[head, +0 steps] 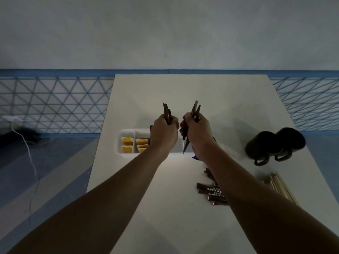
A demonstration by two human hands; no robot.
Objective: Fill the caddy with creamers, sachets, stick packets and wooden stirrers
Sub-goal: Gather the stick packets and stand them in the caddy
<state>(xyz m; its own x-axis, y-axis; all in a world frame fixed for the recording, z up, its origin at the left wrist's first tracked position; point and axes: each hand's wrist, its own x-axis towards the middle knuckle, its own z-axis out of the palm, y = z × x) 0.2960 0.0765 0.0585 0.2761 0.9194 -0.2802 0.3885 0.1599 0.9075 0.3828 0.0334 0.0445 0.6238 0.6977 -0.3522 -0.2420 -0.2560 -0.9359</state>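
Brown paper stick packets (166, 111) are poking straight up, left grip (163, 136) and right grip (198, 136) each clutching a bunch right over the white plastic divided caddy (121, 133) sitting just below on the tabletop (183, 88).

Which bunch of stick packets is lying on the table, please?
The pile by the wooden stirrers; the others are gripped in the left hand and right hand.
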